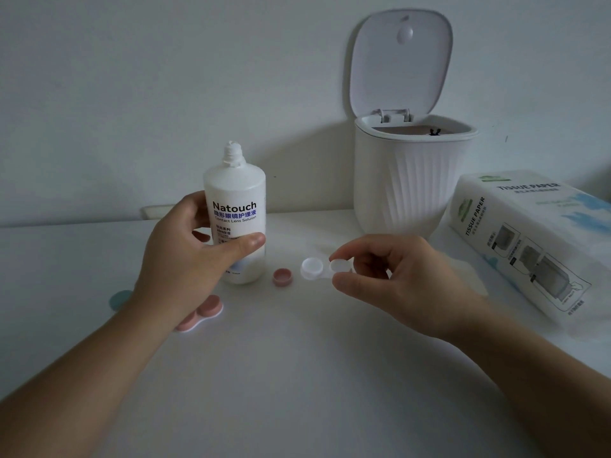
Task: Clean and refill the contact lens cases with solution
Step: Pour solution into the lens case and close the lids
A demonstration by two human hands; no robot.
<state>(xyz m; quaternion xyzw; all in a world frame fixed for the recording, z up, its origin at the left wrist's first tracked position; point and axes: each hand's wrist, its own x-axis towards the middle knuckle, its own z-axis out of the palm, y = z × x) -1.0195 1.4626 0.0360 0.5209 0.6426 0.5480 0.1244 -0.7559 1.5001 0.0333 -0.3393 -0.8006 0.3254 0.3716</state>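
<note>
My left hand [185,259] grips the white contact lens solution bottle [235,193], which stands upright on the table with its cap off. My right hand [390,276] pinches the right cup of a clear white lens case [312,267] between thumb and forefinger, just above the table; both cups are uncapped. A loose pink cap [282,276] lies open side up between the bottle and the clear case. A pink lens case [206,312] lies on the table, partly hidden under my left wrist.
A white ribbed bin [410,180] with its lid raised stands at the back against the wall. A pack of tissue paper [529,239] lies at the right. A small teal round cap [119,299] lies left of my left wrist.
</note>
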